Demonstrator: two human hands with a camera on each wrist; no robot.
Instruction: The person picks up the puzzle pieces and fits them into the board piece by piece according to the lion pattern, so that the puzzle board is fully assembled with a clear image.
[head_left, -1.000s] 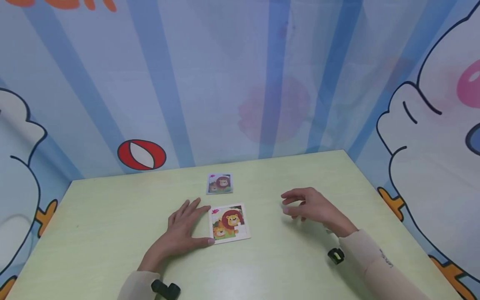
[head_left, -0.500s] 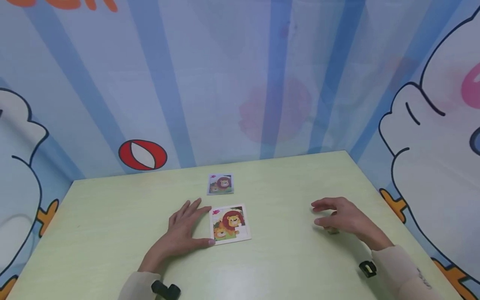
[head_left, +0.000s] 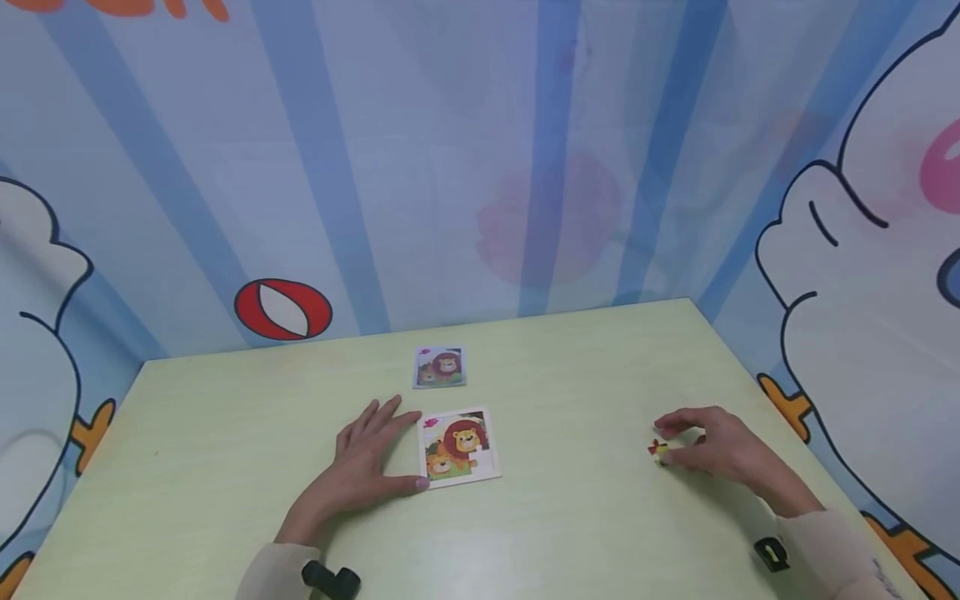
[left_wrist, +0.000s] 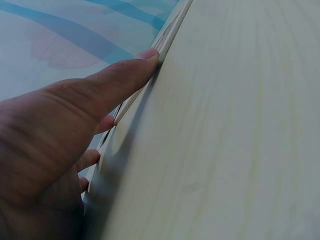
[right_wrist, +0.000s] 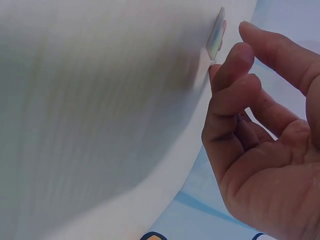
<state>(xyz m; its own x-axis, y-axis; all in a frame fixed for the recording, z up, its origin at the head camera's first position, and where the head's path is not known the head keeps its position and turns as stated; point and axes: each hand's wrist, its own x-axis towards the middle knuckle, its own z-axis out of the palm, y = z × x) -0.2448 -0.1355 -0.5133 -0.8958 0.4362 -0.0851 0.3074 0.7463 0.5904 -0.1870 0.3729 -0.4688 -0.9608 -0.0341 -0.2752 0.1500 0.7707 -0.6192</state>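
Observation:
In the head view my left hand (head_left: pixel 371 462) lies spread at the left side of a small lion puzzle (head_left: pixel 457 446). Its thumb touches the lower left corner and its index finger the upper left one; the left wrist view shows the thumb (left_wrist: pixel 122 75) straight along the board's edge. A white gap shows at the puzzle's lower right. Farther right, my right hand (head_left: pixel 723 450) hovers low, fingers bent and thumb apart from them, around a small red and yellow puzzle piece (head_left: pixel 657 450). In the right wrist view the piece (right_wrist: pixel 217 35) sits just beyond the fingertips, apparently not pinched.
A smaller card (head_left: pixel 439 367) with the same lion picture lies behind the puzzle on the pale wooden table (head_left: pixel 570 533). A striped blue backdrop (head_left: pixel 450 167) rises at the table's back edge, with cartoon-printed sides.
My right hand has moved right and towards me, away from the puzzle, and come down at the small piece, now visible by its fingers. The left hand and the puzzle have stayed put.

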